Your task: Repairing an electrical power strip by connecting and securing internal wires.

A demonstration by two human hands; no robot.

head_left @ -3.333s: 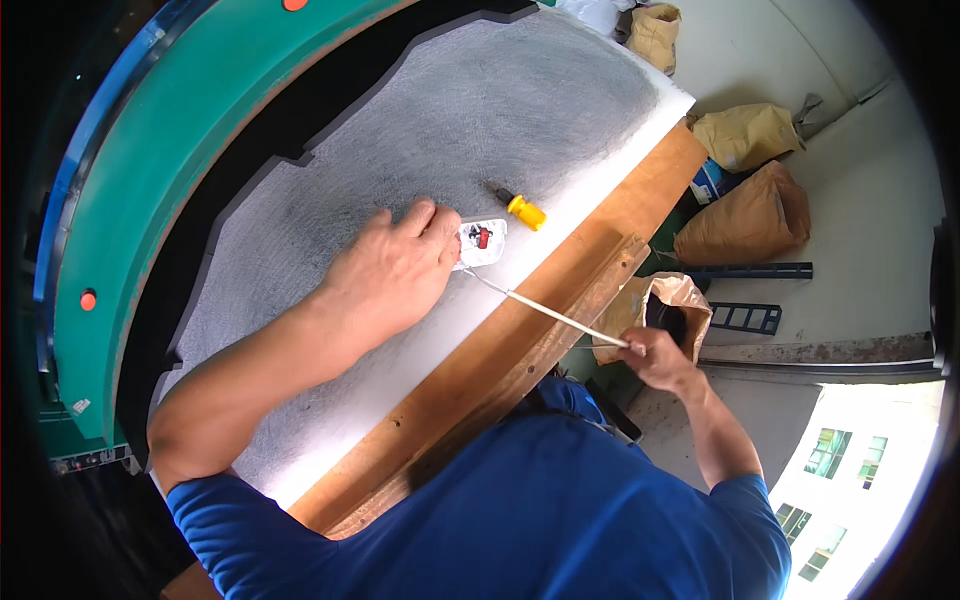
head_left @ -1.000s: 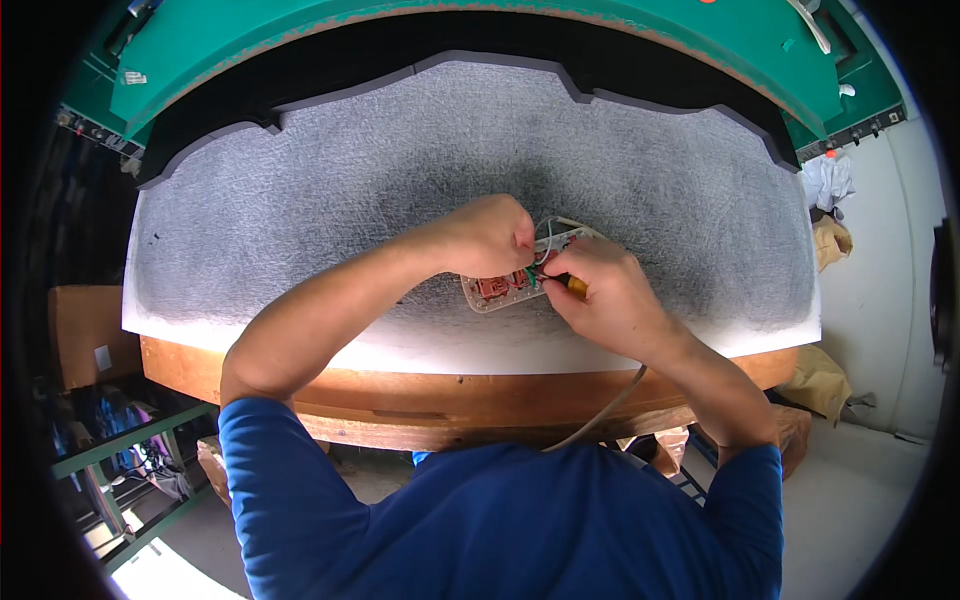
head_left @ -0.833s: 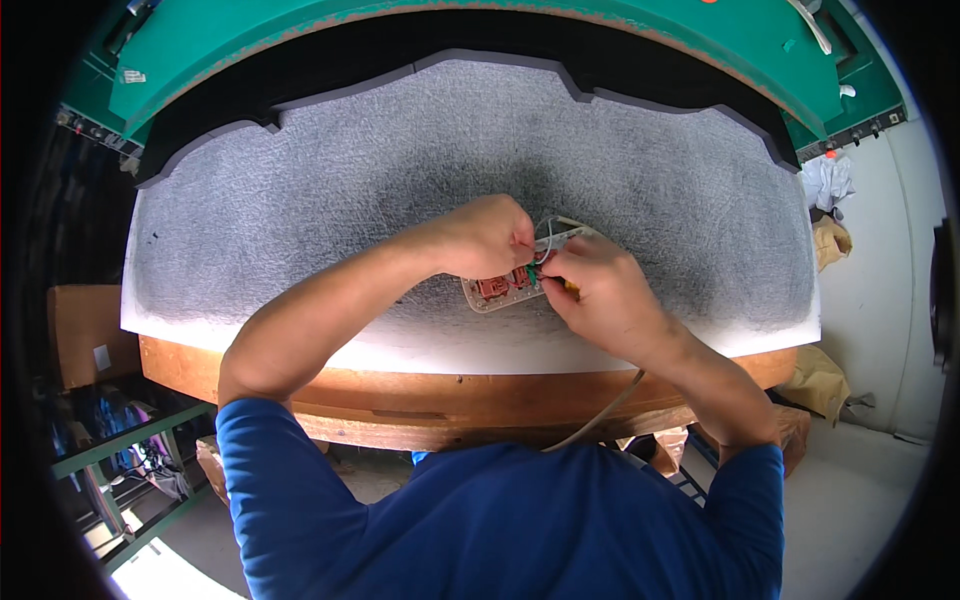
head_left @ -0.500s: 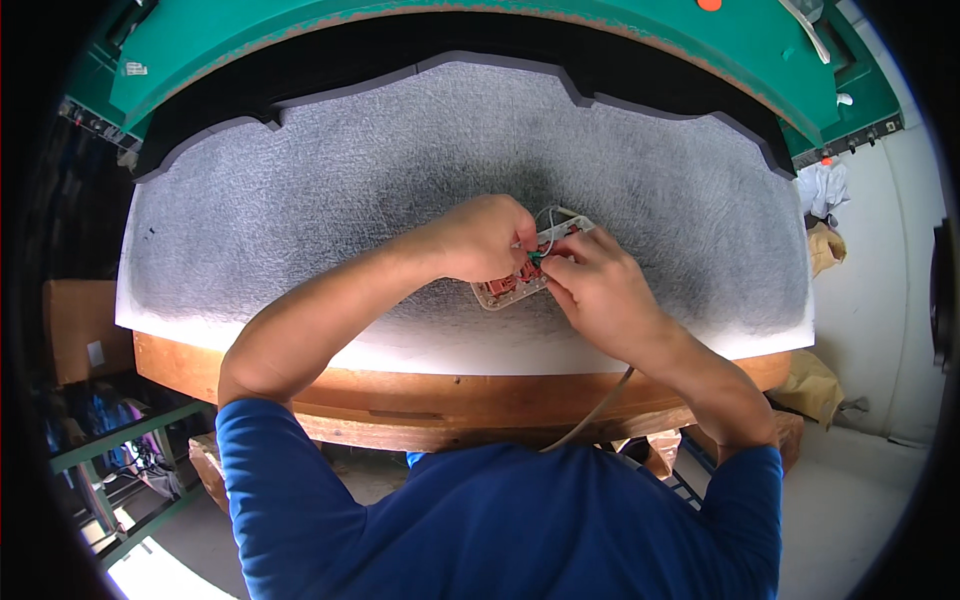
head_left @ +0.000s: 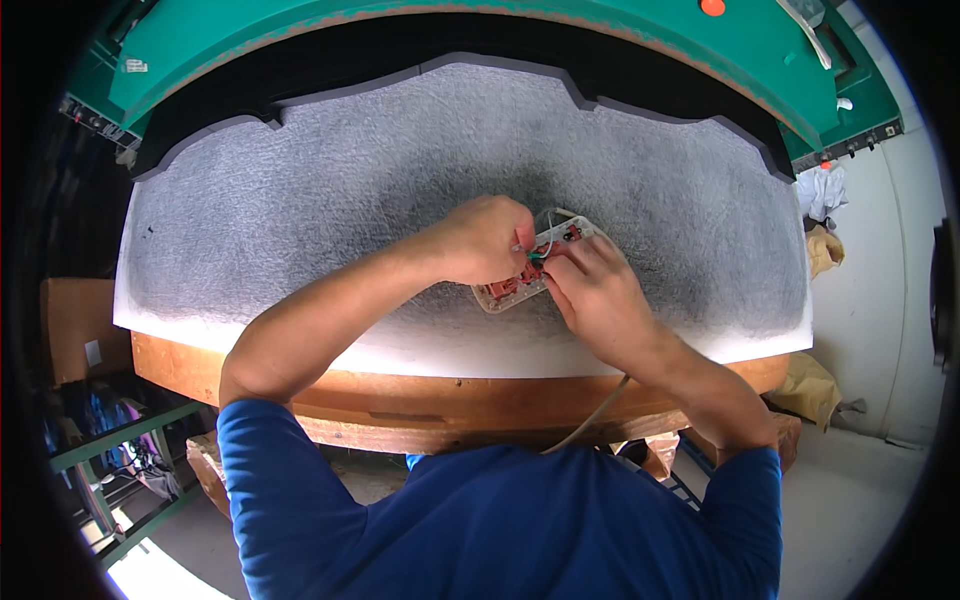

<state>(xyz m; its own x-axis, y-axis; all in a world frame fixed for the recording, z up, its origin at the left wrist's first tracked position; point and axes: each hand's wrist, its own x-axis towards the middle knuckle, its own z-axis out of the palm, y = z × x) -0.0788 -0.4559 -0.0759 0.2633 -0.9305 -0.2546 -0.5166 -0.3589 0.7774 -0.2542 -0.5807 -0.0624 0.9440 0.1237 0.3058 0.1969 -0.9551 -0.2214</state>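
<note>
One grey, worn sheet (head_left: pixel 350 200) covers the worktop, with a pale margin along the near edge above a wooden beam (head_left: pixel 450 397). A black strip (head_left: pixel 340 75) with a stepped edge borders the far side, below a green machine frame (head_left: pixel 640 28) carrying a red button (head_left: pixel 712 7).

A long white case (head_left: pixel 504 294), open to show red inner parts, lies tilted on the sheet near its middle. The left hand (head_left: pixel 487 240) pinches thin wires (head_left: pixel 536 256) between thumb and curled forefinger above the case. The right hand (head_left: pixel 603 300) has thumb and fingertips drawn close together over the case; whether they grip anything cannot be told.

Both hands cover parts of the case. A pale cable (head_left: pixel 592 416) crosses the beam. A cardboard box (head_left: pixel 80 330) stands at left; a paper bag (head_left: pixel 808 392) is at right.
</note>
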